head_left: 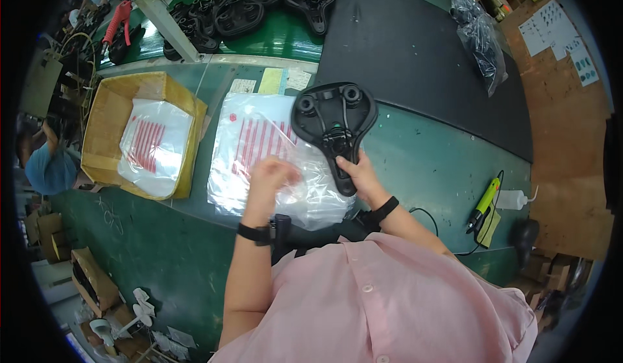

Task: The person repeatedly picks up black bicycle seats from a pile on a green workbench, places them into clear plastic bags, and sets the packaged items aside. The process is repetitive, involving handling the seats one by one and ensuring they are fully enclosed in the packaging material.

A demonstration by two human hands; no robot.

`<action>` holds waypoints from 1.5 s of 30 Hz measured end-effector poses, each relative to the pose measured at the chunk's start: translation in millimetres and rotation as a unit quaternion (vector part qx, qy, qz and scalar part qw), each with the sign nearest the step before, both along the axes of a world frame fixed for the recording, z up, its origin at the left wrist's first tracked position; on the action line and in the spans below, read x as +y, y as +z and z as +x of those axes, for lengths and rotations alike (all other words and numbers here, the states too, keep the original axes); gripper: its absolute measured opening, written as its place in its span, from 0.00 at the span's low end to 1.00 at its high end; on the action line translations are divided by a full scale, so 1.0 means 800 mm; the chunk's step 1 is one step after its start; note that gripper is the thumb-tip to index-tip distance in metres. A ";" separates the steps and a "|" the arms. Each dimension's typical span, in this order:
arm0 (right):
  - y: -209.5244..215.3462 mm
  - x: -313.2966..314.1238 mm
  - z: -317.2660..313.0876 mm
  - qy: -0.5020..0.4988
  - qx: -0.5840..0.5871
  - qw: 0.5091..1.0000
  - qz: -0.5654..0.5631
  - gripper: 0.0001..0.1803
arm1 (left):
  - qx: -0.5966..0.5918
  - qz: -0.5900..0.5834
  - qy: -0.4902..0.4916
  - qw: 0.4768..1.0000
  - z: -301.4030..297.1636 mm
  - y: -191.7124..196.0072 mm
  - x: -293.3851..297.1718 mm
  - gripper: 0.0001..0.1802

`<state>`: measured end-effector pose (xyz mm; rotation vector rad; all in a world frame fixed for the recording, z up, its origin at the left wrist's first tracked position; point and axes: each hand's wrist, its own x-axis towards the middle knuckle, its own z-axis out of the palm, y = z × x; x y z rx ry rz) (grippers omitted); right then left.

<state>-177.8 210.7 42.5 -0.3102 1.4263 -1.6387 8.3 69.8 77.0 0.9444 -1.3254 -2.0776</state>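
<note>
Bagging step, apparently: your right hand grips the nose of the upturned black saddle, at 2 o'clock from your left hand, half-curled and blurred over the plastic bags, hold unclear; next move likely calls for parting one bag.

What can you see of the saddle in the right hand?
The black saddle, plastic-looking, shows its underside: two round fittings at the wide end, a central bracket, a small green spot. The wide end points away from the person, the nose toward them. The right hand holds it near the nose, thumb on the underside, over the plastic bags; whether they touch is unclear.
</note>
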 end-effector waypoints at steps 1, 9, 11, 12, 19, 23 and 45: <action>-0.008 0.005 -0.012 -0.011 0.039 0.999 0.003 0.26 | 0.064 0.067 0.071 0.993 0.011 0.004 -0.010 0.05; 0.037 0.044 -0.038 -0.049 0.218 0.975 -0.010 0.30 | -0.023 0.028 0.073 0.997 0.028 -0.001 -0.008 0.08; 0.048 0.060 -0.033 0.026 0.324 0.946 -0.006 0.29 | -0.029 -0.009 0.068 0.997 0.018 -0.015 0.002 0.11; 0.051 0.066 -0.028 0.082 0.365 0.927 0.028 0.29 | -0.022 -0.018 0.078 0.997 0.014 -0.025 0.005 0.12; 0.038 0.059 0.008 0.247 0.595 0.761 0.079 0.31 | 0.023 0.023 0.145 0.989 0.016 -0.033 0.001 0.14; 0.039 0.048 0.010 0.291 0.559 0.763 0.144 0.30 | -0.120 -0.241 0.006 0.963 0.010 0.061 0.035 0.11; 0.088 0.044 -0.289 -0.110 0.182 0.963 0.164 0.21 | -0.145 -0.531 -0.262 0.793 -0.089 -0.032 -0.001 0.33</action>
